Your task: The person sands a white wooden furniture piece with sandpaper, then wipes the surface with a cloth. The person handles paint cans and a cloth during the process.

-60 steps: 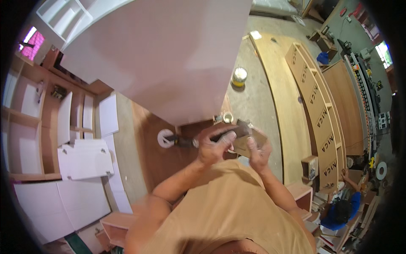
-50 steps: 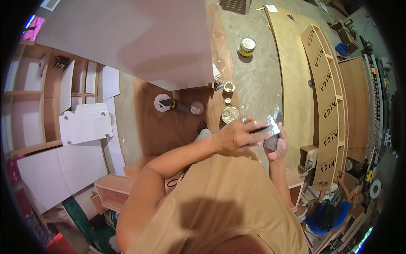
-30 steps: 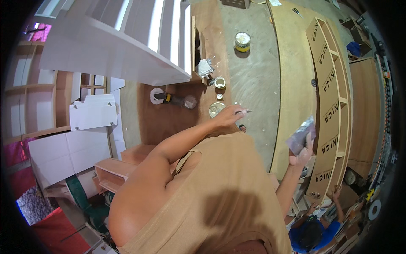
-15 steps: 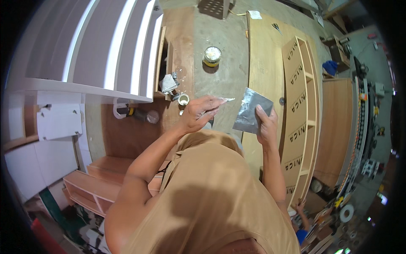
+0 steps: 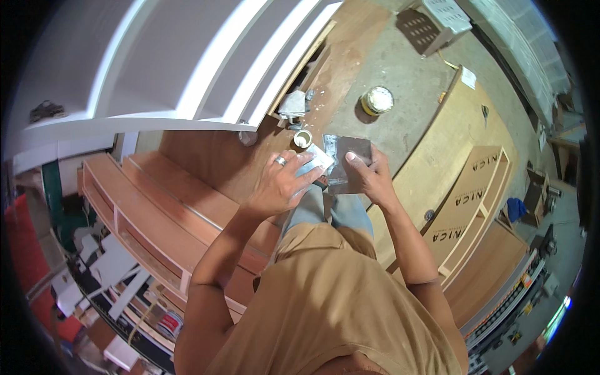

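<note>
My left hand [image 5: 275,184] is closed on a thin, pale putty spreader [image 5: 320,159], with its fingers laid along the blade. The spreader's edge meets the putty-smeared left side of a dark, flat square plate [image 5: 347,167]. My right hand [image 5: 374,177] grips that plate from its right side, thumb on top. White putty coats the plate's left margin. Just beyond my left fingers stands a small round pot [image 5: 302,138] with pale stuff inside. Farther off, a yellow tin [image 5: 377,101] with a white top sits on the concrete floor.
A large white shelf unit [image 5: 206,115] fills the upper left. Grey crumpled material [image 5: 292,104] lies beside its corner. To the right are a plywood sheet [image 5: 437,156] and a lettered wooden frame [image 5: 465,194]. Reddish wooden carcasses [image 5: 144,215] lie at left; a perforated crate [image 5: 431,28] stands far off.
My view has swung round, shifting the surroundings. My hands have come together: the spreader now touches the plate, where before it was held apart. The plate has turned squarer to me.
</note>
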The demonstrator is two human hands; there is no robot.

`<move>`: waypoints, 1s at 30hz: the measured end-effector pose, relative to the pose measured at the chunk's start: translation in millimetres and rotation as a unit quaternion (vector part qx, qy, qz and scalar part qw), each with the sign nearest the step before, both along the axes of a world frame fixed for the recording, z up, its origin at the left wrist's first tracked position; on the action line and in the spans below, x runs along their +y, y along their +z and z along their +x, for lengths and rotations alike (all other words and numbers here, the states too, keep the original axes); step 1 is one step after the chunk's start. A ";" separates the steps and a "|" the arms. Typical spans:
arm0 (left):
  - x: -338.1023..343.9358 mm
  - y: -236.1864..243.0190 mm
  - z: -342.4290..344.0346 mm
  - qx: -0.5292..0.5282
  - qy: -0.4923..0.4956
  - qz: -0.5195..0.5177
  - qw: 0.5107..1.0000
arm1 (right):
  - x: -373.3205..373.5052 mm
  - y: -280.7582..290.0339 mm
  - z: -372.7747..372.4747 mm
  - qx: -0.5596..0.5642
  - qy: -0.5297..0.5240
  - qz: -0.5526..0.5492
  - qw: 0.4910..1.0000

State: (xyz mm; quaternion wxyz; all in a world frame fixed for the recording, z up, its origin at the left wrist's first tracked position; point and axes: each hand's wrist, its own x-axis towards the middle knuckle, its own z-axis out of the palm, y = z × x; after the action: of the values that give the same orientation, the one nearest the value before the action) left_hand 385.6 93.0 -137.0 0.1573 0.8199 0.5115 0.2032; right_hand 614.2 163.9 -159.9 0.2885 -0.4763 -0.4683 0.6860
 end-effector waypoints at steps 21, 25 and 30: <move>-89.5 -420.9 -45.3 -0.871 0.226 -0.188 0.394 | 8.4 -490.8 -66.3 0.155 -0.080 -0.251 0.952; -83.2 -466.2 -65.6 -0.877 0.162 -0.083 0.445 | 23.3 -515.6 -70.2 -0.002 0.169 -0.080 0.982; -101.6 -491.8 -94.7 -0.876 0.101 0.029 0.470 | 20.9 -484.1 -69.1 -0.002 0.192 0.008 0.981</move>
State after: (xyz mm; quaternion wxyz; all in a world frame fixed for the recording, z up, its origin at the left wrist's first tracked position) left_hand 291.0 -8.6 -628.7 0.4777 0.1604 0.1800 0.8448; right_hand 545.1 184.8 -644.1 0.1544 -0.3767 -0.5573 0.7237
